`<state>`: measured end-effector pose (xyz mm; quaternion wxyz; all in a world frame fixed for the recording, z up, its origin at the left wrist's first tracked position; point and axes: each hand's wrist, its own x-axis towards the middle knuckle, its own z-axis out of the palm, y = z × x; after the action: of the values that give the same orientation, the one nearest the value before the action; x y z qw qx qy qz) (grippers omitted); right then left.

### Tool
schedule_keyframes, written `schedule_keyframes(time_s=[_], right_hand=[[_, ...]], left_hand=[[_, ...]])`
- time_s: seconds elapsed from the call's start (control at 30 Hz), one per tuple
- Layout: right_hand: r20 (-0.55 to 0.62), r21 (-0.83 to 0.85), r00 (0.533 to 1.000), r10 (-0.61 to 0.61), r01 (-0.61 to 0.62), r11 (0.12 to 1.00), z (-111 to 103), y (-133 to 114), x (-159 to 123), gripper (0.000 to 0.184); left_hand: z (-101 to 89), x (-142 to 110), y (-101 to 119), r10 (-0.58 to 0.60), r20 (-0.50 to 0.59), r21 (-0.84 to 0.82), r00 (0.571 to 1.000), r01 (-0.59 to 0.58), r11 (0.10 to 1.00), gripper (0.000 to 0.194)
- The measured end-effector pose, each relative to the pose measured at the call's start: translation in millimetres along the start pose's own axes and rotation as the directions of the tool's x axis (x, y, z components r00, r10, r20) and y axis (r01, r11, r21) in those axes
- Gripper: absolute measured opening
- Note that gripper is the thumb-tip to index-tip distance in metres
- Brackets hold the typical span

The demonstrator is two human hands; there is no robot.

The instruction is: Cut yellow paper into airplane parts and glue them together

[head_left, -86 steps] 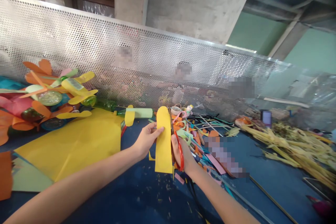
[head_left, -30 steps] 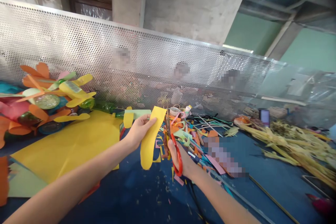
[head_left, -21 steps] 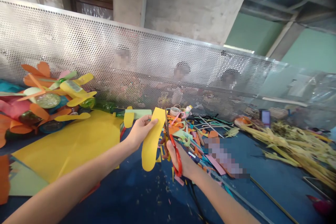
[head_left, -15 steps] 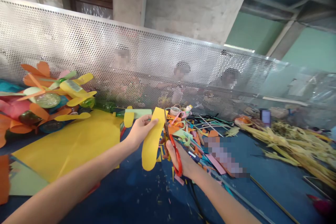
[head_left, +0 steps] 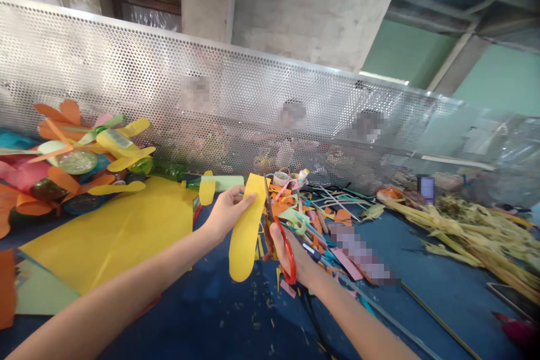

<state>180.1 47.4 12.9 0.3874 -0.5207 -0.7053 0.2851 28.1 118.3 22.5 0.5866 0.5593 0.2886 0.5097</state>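
My left hand (head_left: pixel 228 208) pinches a long yellow paper strip (head_left: pixel 244 242) near its upper end. The strip's lower end is rounded, and it hangs above the blue surface. In my right hand (head_left: pixel 291 253) is a pair of scissors (head_left: pixel 287 253) with red handles, pointing up. The dark blades lie along the strip's upper right edge. Part of my right fingers is hidden behind the handles and the paper. Under and beyond my hands lie small scraps of coloured paper (head_left: pixel 291 202).
Left, a large yellow sheet (head_left: pixel 139 225) lies flat near paper flowers (head_left: pixel 67 180) with bottle parts. A perforated metal panel (head_left: pixel 253 95) stands behind, with several people visible through it. Dried husks (head_left: pixel 468 230) are piled at the right, and a thin stick (head_left: pixel 439 320) lies nearer.
The yellow strip has dropped slightly and its right edge looks narrower near the top. My right hand and the scissors have shifted a little to the right.
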Motion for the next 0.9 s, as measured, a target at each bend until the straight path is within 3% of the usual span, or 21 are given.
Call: schedule_keyframes(time_s=[0.13, 0.3, 0.47, 0.9], right_hand=[[-0.003, 0.007, 1.0, 0.006, -0.006, 1.0, 1, 5, 1, 0.04], [-0.074, -0.064, 0.994, -0.075, 0.07, 0.996, 3, 12, 3, 0.043], [-0.024, -0.006, 1.0, -0.01, 0.01, 1.0, 5, 13, 4, 0.049], [-0.052, 0.038, 0.999, -0.003, 0.005, 0.999, 6, 11, 3, 0.053]], left_hand=[[2.9, -1, -2, 0.001, -0.006, -0.036, 1.0, -0.001, 0.999, 0.028], [5.3, -3, -6, -0.004, -0.032, -0.05, 0.999, 0.002, 0.999, 0.028], [8.5, -5, -5, -0.003, -0.039, -0.051, 0.999, 0.001, 0.999, 0.026], [8.0, -5, -5, 0.006, -0.013, -0.037, 1.0, -0.006, 0.999, 0.027]])
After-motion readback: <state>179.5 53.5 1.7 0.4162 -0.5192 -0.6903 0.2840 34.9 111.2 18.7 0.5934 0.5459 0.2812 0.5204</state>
